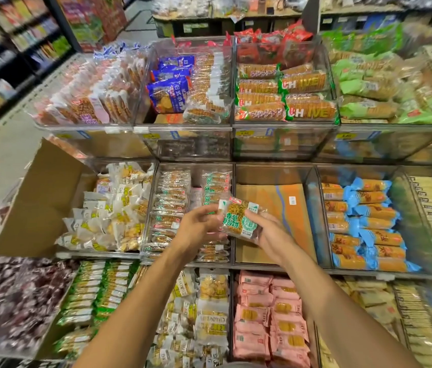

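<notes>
My left hand (pixel 199 221) pinches the left end of the clear crinkly plastic packet of golden crackers (pixel 240 221), which has a green-and-white label. My right hand (pixel 270 232) clamps its right end, thumb on top and fingers curled beneath. I hold it in the air, just above the divider between the clear plastic bin of matching packets (pixel 196 176) and the flat orange cardboard sheet (pixel 270 197) in the next bin. I judge it light, slippery-skinned and brittle inside, so I should grip the sealed ends and never squeeze the middle.
</notes>
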The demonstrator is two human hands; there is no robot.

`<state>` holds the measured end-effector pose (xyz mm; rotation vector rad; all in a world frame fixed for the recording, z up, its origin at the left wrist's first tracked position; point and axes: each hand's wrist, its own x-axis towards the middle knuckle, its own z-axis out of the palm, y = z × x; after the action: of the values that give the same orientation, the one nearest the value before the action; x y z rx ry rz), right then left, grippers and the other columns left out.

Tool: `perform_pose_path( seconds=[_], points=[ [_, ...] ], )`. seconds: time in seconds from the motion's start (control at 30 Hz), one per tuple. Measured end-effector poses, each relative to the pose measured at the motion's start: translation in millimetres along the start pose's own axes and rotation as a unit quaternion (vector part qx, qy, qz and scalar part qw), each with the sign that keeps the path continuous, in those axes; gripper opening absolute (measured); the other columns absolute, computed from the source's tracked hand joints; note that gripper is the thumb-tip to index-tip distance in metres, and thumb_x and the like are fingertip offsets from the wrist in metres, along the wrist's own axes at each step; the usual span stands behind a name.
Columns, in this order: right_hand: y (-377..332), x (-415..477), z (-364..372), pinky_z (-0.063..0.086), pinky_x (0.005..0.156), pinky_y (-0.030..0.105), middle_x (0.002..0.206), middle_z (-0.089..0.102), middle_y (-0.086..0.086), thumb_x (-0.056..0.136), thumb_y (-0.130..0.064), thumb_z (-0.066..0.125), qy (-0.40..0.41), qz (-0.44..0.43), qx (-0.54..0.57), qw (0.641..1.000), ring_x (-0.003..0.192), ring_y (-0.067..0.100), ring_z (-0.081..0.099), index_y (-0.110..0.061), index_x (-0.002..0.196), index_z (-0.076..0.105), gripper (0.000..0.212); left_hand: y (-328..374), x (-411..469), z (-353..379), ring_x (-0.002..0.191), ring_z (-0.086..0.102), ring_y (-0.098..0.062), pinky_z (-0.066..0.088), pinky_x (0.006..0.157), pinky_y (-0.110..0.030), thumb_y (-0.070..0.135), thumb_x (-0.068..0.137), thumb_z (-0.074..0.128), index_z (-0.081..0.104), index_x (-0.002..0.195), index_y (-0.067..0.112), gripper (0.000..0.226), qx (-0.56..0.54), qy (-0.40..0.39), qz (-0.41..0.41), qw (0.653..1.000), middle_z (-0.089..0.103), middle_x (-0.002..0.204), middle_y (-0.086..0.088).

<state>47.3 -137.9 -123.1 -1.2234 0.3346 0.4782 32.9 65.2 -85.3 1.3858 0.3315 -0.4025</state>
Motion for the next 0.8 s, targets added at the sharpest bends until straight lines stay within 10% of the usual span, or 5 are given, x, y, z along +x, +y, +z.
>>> perform_pose_path(
  seconds=[0.37, 0.63, 0.8],
  points=[
    [-8, 9, 0, 0.058, 0.089, 0.038, 0.115, 0.075, -0.002, 0.072, -0.046, 0.094, 0.099, -0.094, -0.216, 0.967, 0.105, 0.018, 0.072, -0.025, 0.122, 0.060, 0.064, 2, -5, -19, 0.087, 0.071, -0.025, 0.064, 0.075, -0.034, 0.004, 0.096, 0.068, 0.069, 0.130, 0.012, 0.035, -0.048, 0.044, -0.003, 0.998, 0.069, 0.125, -0.013],
    [-20, 8, 8, 0.052, 0.079, 0.022, 0.105, 0.071, -0.012, 0.077, -0.027, 0.093, 0.097, -0.208, -0.325, 0.917, 0.095, 0.007, 0.066, -0.040, 0.105, 0.067, 0.041, 7, -8, -17, 0.067, 0.070, -0.019, 0.065, 0.068, -0.036, 0.006, 0.104, 0.059, 0.076, 0.119, 0.025, 0.029, 0.007, 0.014, -0.005, 1.000, 0.078, 0.110, 0.004],
    [-14, 11, 9, 0.050, 0.069, 0.030, 0.100, 0.068, -0.002, 0.081, -0.042, 0.089, 0.178, -0.163, -0.296, 0.924, 0.087, 0.014, 0.064, -0.022, 0.106, 0.061, 0.043, -1, -5, -17, 0.074, 0.073, -0.021, 0.066, 0.075, -0.048, 0.001, 0.099, 0.064, 0.075, 0.121, 0.013, 0.027, -0.062, 0.064, 0.004, 0.996, 0.074, 0.110, -0.011]
  ],
)
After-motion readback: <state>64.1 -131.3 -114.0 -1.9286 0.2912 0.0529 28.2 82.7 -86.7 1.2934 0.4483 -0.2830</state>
